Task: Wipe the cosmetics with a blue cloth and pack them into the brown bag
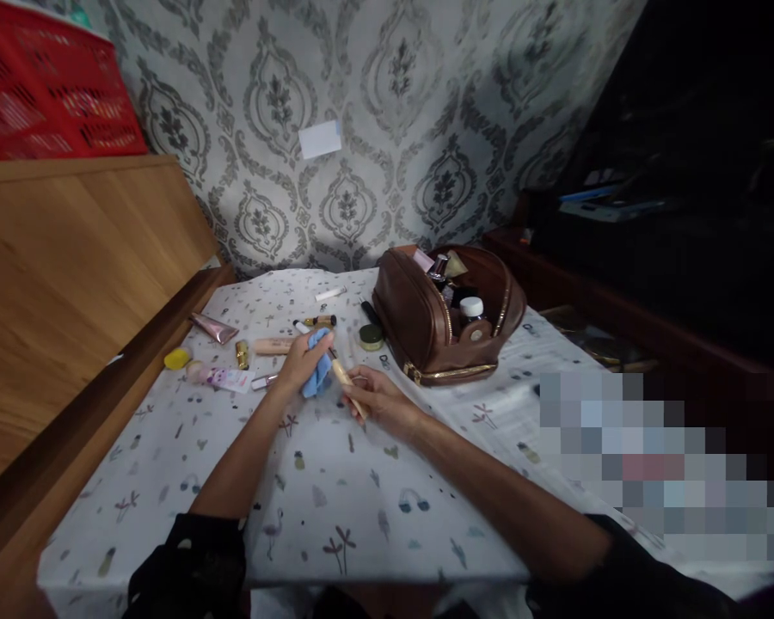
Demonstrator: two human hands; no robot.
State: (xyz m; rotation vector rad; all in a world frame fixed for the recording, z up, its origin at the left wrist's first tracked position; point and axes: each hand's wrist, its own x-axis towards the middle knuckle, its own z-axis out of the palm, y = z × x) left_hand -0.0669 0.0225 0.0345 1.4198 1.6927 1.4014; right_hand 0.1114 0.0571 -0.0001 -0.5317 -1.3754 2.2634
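Observation:
My left hand point(302, 359) is closed on a crumpled blue cloth point(318, 365) over the middle of the table. Just right of it, my right hand point(382, 401) grips a slim beige cosmetic tube point(341, 374), tilted with its upper end close to the cloth. Whether cloth and tube touch I cannot tell. Behind my left hand lie a larger beige tube point(273, 346) and a small black-and-gold tube point(324, 320). A round dark green jar point(371, 336) stands beyond my right hand.
An open brown leather cosmetic bag point(419, 314) holding bottles stands at the back right. To the left lie a pink tube point(216, 328), a yellow item point(176, 358), a gold tube point(242, 353) and a white-and-pink tube point(223, 377). A wooden panel point(83, 249) borders the left side.

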